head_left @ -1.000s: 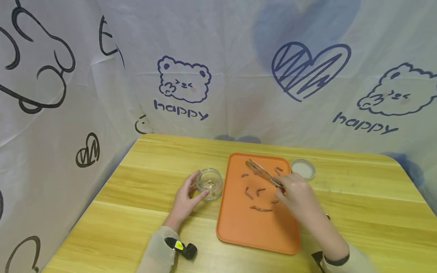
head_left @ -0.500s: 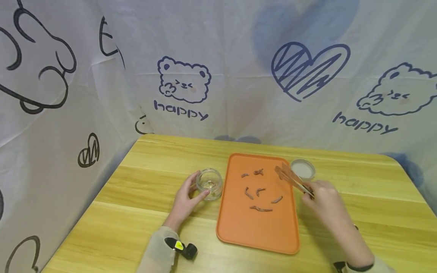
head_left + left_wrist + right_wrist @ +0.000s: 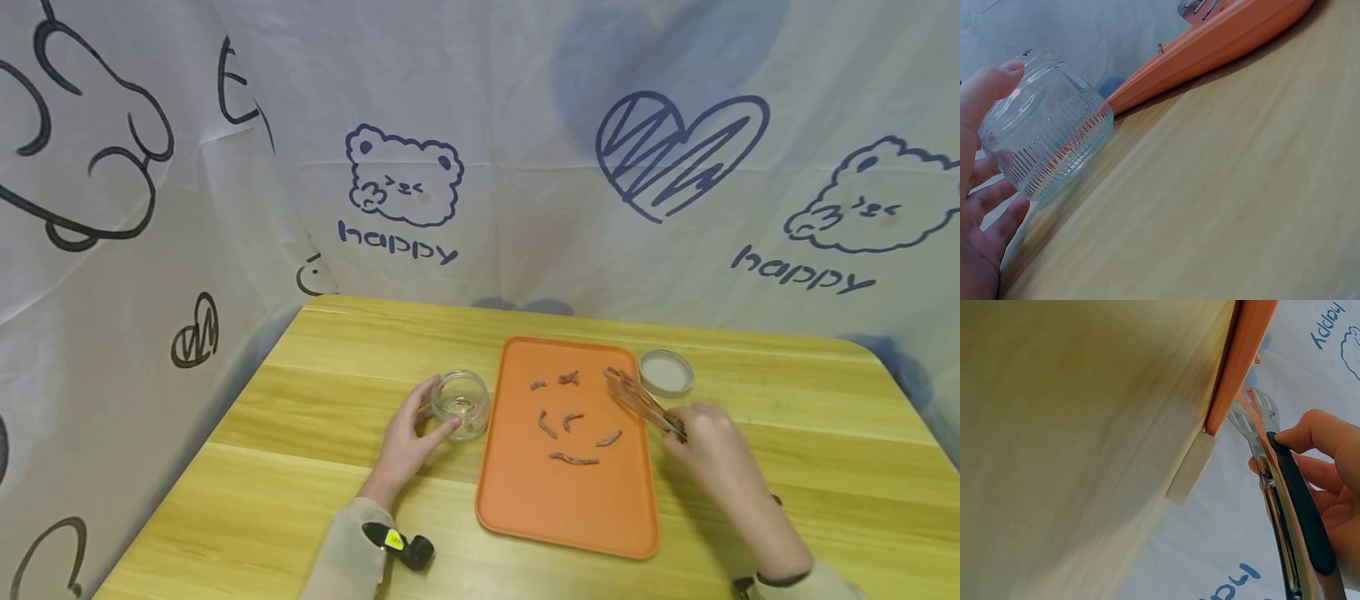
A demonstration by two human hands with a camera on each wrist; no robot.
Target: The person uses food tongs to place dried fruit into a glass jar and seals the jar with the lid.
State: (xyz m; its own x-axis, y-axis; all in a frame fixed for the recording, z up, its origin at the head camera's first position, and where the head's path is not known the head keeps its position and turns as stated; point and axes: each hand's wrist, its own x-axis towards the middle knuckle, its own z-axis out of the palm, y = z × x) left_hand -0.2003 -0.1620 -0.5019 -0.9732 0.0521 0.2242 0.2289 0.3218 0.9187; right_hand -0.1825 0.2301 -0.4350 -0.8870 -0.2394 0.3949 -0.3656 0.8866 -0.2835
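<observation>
My left hand (image 3: 407, 440) holds a clear glass jar (image 3: 461, 407) standing on the table left of the tray, thumb on the near side. In the left wrist view, ribbing shows on the lower jar wall (image 3: 1060, 150). My right hand (image 3: 714, 446) grips metal tongs (image 3: 647, 407) with dark handle pads (image 3: 1302, 506). Their slotted tips are over the far right of the orange tray (image 3: 566, 508), beside a brown, worm-like strip (image 3: 612, 372); whether they touch it I cannot tell. Several similar strips (image 3: 574, 459) lie scattered on the tray.
A round lid (image 3: 666, 372) lies on the wooden table (image 3: 810, 450), just beyond the tray's right edge. White printed cloth (image 3: 517, 167) hangs behind the table and along its left side.
The tongs have moved from the tray's far left to its far right, then slightly nearer me, uncovering strips they were hiding. The left hand and jar have stayed in place.
</observation>
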